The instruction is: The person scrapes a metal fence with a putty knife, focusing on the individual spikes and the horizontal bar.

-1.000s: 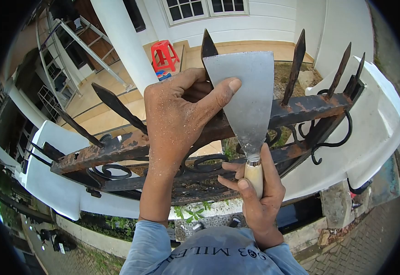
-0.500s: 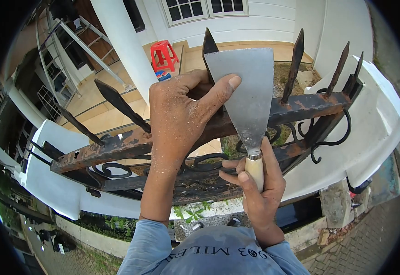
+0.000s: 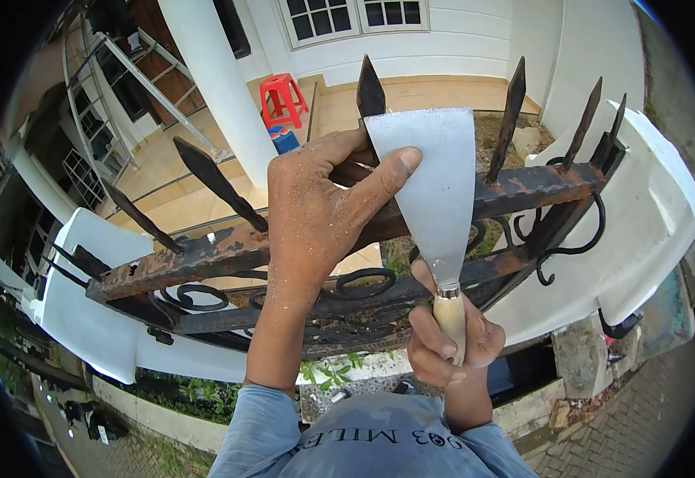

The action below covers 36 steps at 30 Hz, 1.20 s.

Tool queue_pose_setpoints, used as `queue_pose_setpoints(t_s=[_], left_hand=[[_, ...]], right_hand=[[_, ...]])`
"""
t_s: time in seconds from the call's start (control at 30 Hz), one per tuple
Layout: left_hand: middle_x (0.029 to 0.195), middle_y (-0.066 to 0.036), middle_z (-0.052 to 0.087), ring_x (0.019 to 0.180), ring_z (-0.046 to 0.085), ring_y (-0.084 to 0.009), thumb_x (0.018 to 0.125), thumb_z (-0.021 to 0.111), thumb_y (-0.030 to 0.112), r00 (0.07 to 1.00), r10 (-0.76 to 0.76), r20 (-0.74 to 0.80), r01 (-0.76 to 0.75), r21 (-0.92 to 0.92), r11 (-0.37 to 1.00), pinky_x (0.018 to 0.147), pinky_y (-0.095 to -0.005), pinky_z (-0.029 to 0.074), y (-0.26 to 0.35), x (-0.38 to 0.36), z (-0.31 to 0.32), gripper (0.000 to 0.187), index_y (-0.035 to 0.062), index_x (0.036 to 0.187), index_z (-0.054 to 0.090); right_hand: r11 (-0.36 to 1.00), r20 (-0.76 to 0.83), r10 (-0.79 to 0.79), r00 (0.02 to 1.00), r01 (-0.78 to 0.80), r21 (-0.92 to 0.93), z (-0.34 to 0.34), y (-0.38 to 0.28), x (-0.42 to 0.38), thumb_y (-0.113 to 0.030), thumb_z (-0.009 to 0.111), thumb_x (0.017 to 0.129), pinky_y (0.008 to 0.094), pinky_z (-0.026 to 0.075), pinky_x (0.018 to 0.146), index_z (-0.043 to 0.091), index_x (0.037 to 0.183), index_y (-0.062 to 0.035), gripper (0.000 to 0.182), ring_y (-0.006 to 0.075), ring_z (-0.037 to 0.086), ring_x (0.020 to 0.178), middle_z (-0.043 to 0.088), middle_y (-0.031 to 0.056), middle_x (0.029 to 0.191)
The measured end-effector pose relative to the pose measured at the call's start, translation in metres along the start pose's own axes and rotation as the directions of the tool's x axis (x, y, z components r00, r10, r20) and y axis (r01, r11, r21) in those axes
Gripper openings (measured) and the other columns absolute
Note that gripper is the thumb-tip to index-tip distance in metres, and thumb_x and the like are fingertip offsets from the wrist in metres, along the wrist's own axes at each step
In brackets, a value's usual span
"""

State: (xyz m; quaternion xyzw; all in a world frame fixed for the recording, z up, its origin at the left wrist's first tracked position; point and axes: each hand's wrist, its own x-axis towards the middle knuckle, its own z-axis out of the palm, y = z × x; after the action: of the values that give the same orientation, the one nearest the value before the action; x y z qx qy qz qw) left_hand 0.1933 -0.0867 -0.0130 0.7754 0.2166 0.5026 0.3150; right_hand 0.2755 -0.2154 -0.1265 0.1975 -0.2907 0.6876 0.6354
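Note:
A wide putty knife [image 3: 431, 183] with a flat grey metal blade stands upright in front of me, over the iron fence. My right hand [image 3: 453, 338] is closed around its pale wooden handle. At the blade's left edge is my left hand [image 3: 312, 211], speckled with pale dust, its thumb pressed on the blade's face. The left fingertips are hidden behind the blade, close to a dark fence spike [image 3: 370, 88]. The black top rail [image 3: 180, 263] has flaking paint and rusty patches.
More pointed spikes [image 3: 509, 119] rise along the rail, and curled ironwork [image 3: 367, 283] runs below it. White wall sections [image 3: 602, 255] flank the fence. Beyond are a white pillar [image 3: 218, 88], a red stool [image 3: 284, 99] and a metal ladder [image 3: 152, 76].
My right hand has shifted down the handle, and its fingers, loosely spread before, now wrap around it. The putty knife has moved slightly down. My left hand keeps its thumb on the blade.

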Motion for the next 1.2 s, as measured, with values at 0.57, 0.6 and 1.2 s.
queue_pose_setpoints(t_s=[0.57,0.6,1.2], left_hand=[[0.061,-0.009,0.064,0.057,0.062,-0.0116,0.075,0.074,0.033,0.999,0.042,-0.015,-0.042,0.01,0.999,0.052,-0.024,0.048,-0.005,0.003,0.002,0.04,-0.0059,0.084,0.067],[0.06,-0.009,0.064,0.056,0.061,-0.0108,0.075,0.074,0.033,0.996,0.074,-0.052,-0.072,0.026,0.997,0.051,-0.0234,0.047,-0.006,0.001,0.004,0.04,-0.0058,0.082,0.067],[0.053,-0.007,0.06,0.047,0.054,-0.0085,0.075,0.075,0.035,0.999,-0.038,0.008,0.038,0.075,0.996,0.045,-0.0231,0.043,0.003,0.013,0.0,0.04,-0.0041,0.071,0.066]], right_hand=[[0.979,-0.304,0.153,0.94,-0.186,-0.084,0.01,-0.009,-0.004,-0.001,0.054,0.087,0.0204,0.02,0.032,0.041,0.091,-0.006,0.015,0.0034,0.028,0.037,0.039,0.0006,0.059],[0.977,-0.313,0.152,0.938,-0.19,-0.097,0.011,-0.009,-0.003,0.0,0.053,0.087,0.0205,0.02,0.032,0.04,0.09,-0.0066,0.015,0.0033,0.028,0.037,0.039,0.0004,0.058],[0.974,-0.325,0.169,0.93,-0.208,-0.09,0.002,-0.017,0.011,0.005,0.05,0.084,0.0211,0.02,0.035,0.039,0.088,-0.009,0.018,0.0031,0.029,0.039,0.037,-0.0013,0.057]])
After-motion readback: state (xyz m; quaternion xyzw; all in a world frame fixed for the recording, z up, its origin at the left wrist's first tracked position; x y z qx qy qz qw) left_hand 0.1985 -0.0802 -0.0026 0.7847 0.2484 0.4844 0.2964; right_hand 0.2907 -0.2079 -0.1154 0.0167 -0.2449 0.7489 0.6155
